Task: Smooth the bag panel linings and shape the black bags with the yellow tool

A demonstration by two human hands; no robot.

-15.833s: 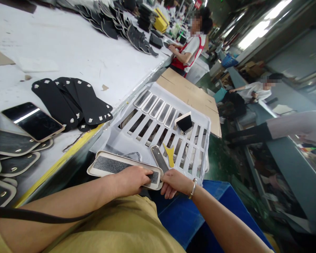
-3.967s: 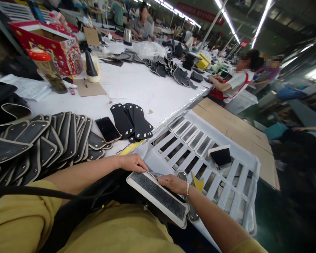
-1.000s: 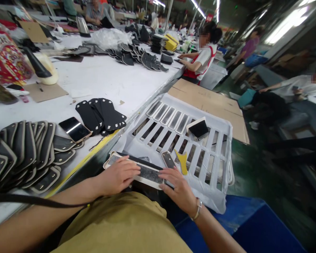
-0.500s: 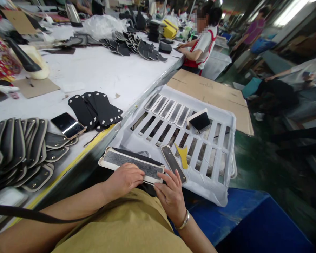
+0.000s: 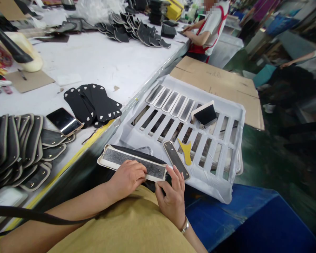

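Observation:
A long flat panel (image 5: 112,158), with a grey speckled face and a cream rim, lies across my front. A dark fold or edge runs along its far side. My left hand (image 5: 130,177) holds the panel near the middle of its near edge, fingers curled and pressed on the grey face. At the panel's right end my right hand (image 5: 172,196) pinches the corner; its fingers are bent, and the tips are partly hidden. Just beyond, a narrow dark strip with rivets (image 5: 176,160) and a yellow forked piece (image 5: 185,151) rest on a white slatted tray (image 5: 218,189).
On the table at left are a stack of dark rimmed panels (image 5: 14,147), a phone (image 5: 64,121) and black pieces with white tabs (image 5: 94,103). Several strips (image 5: 173,103) and a small black-and-cream block (image 5: 205,114) sit on the tray. A co-worker (image 5: 208,38) stands beyond cardboard (image 5: 221,82).
My right hand's fingers have bent more at the panel's right corner, and its wrist has turned. The dark far edge now looks narrower. My left hand stays on the panel; the view has tilted down.

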